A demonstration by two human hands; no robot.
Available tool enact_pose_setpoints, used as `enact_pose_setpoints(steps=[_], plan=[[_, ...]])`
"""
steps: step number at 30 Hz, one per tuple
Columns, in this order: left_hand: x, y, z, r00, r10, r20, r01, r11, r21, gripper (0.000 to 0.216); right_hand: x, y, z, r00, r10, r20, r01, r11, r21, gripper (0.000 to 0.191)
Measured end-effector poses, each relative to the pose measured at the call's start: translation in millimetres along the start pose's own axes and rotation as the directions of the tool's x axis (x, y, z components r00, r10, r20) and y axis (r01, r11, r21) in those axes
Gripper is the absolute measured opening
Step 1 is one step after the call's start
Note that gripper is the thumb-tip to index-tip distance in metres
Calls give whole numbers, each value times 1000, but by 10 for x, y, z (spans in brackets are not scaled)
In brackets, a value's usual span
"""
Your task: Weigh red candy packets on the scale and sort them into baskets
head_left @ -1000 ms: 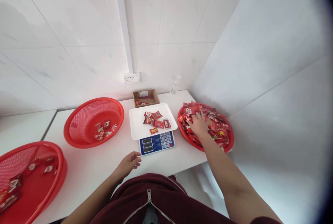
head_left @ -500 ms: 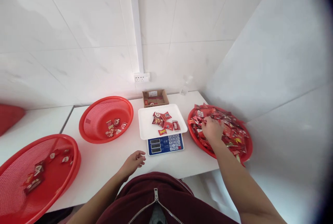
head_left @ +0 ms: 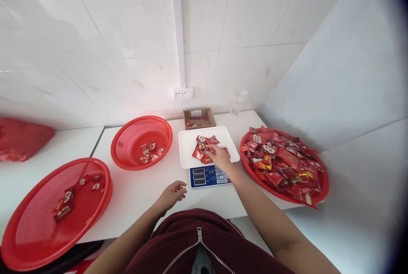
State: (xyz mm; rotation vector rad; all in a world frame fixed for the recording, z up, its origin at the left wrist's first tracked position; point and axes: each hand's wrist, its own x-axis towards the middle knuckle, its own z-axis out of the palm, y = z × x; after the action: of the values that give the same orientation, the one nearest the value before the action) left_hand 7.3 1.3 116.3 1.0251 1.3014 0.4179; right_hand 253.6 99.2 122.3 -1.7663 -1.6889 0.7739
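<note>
My right hand [head_left: 220, 158] is over the white weighing tray [head_left: 185, 155], its fingers pinched at a small red candy packet [head_left: 198, 153] among several others lying there. Part of the packets is covered by the hand. Under the tray, the blue front panel of a digital scale [head_left: 209, 176] shows its keys and displays; my right forearm hides a corner of it. My left hand [head_left: 173, 195] hovers left of the scale, near the table's front, fingers loosely apart and holding nothing. To the right, a round red basket [head_left: 245, 160] is heaped with red candy packets [head_left: 287, 159].
Two red mesh baskets, one at the back [head_left: 116, 148] and one at the front left [head_left: 19, 240], hold a few packets each. A small cardboard box [head_left: 199, 125] and a clear plastic object [head_left: 235, 109] stand by the wall. A red bag [head_left: 24, 138] lies far left.
My right hand has moved left from the heaped basket to the tray, where another packet now shows by its fingers. The view has shifted slightly left. My left hand has barely moved.
</note>
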Motion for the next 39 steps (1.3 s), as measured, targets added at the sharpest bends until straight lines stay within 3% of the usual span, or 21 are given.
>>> enact_pose_setpoints(steps=[3, 8, 13, 18, 24, 30, 33, 37, 39], plan=[[-18, -46, -26, 1000, -1, -14, 1, 1000, -7, 43, -1, 107, -73, 997, -74, -33, 66, 980, -188, 33], [-36, -87, -21, 1000, -14, -26, 14, 1000, -12, 39, -39, 286, -125, 991, -110, 79, 133, 905, -405, 34], [-63, -19, -7, 1000, 5, -19, -5, 1000, -8, 37, -21, 344, -93, 993, -119, 1, 108, 898, -427, 37], [-91, -19, -25, 1000, -9, -26, 8, 1000, -14, 36, -39, 551, -98, 993, -41, -111, -21, 864, -503, 41], [-90, -48, -28, 999, -16, -36, 16, 1000, -11, 35, -77, 675, -67, 998, -51, -29, 33, 903, -428, 40], [-81, -13, -19, 1000, -10, -25, 10, 1000, 4, 34, -108, 590, -86, 999, -38, -21, 26, 910, -413, 41], [-87, -26, -28, 1000, -7, -30, 7, 1000, 8, 33, -90, 534, -173, 997, 8, -82, -40, 919, -393, 43], [-115, -5, -35, 1000, -15, -14, 15, 999, -37, 36, -156, 316, -216, 965, 61, -255, -102, 983, -150, 38], [-126, 59, -6, 999, -15, 39, 21, 989, -150, 40, -317, 101, -109, 978, 38, -204, -30, 999, 40, 34]])
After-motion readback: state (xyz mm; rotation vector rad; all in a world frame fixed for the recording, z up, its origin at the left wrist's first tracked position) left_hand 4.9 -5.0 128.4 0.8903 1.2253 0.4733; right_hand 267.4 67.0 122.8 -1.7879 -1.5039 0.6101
